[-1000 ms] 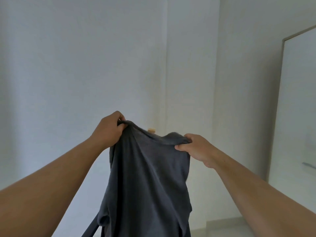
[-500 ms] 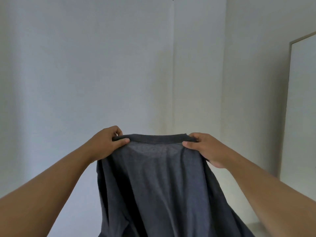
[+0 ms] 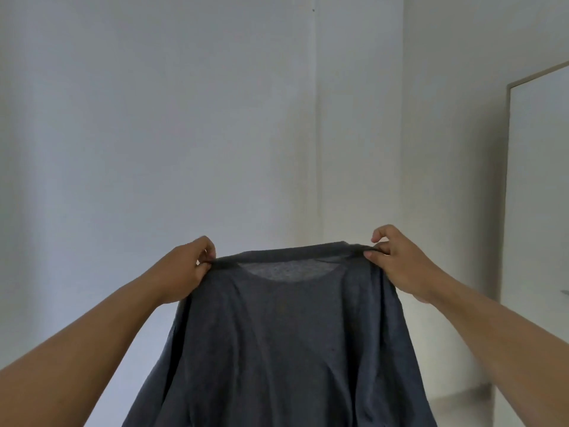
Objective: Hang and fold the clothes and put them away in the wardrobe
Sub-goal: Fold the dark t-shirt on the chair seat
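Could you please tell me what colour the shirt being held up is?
The shirt is plain dark grey, clearest in the head view.

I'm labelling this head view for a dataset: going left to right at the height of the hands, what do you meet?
left hand → dark grey shirt, pinched at its neckline → right hand → framed panel at the right edge.

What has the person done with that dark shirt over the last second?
The left hand and right hand moved apart, pulling the bunched grey shirt out wide, so its neckline now runs taut between them. Neither hand let go: both pinch the neckline's ends as before, held up in front of the white wall.
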